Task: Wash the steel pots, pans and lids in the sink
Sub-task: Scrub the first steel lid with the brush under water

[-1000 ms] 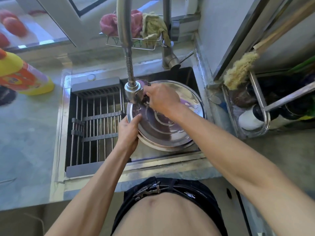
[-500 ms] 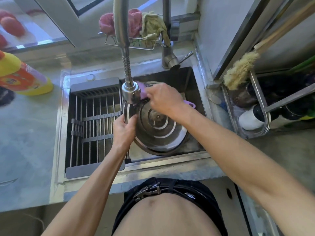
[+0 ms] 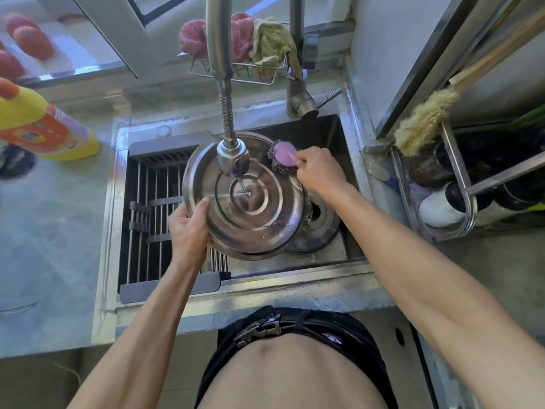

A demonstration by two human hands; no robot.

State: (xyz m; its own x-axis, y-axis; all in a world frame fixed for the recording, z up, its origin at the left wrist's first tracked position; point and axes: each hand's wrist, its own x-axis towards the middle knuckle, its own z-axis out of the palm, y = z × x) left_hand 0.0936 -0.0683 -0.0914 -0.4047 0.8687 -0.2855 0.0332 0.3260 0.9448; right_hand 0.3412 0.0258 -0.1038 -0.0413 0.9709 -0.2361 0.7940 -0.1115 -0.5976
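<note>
left hand (image 3: 188,228) grips rim of steel lid (image 3: 241,199), tilted over sink (image 3: 351,160) | right hand (image 3: 320,172) pinches purple-backed wire scrubber (image 3: 283,156) beside far rim | advice: rotate lid under faucet head (image 3: 233,156), scrub along ridges | lid: shiny, round, concentric rings

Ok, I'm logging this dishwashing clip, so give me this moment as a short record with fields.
left hand: grips the steel lid's left rim
right hand: holds a purple-handled steel scourer beside the lid's upper right edge
faucet head: above the lid, water hitting its centre
sink: another steel piece lies beneath the lid
counter: yellow detergent bottle on the left
</note>
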